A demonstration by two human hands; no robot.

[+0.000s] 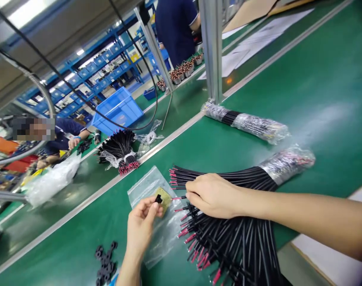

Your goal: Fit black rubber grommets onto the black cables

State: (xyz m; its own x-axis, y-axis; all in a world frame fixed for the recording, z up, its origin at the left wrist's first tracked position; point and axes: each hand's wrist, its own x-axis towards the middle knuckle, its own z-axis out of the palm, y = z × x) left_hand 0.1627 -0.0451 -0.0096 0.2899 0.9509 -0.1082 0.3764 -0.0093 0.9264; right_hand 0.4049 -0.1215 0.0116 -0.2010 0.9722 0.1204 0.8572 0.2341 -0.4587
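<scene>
Cable (183, 197) sits pinched near its red tip (176, 198) in right hand (212, 195) (steadier that way, I guess); left hand (142, 220) grips black part (159, 198).

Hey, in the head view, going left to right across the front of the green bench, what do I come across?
Small black parts, left hand pinching a little black piece, right hand, plastic-wrapped cable end.

Blue shelving (136, 73) beyond green workbench (320, 91)
</scene>
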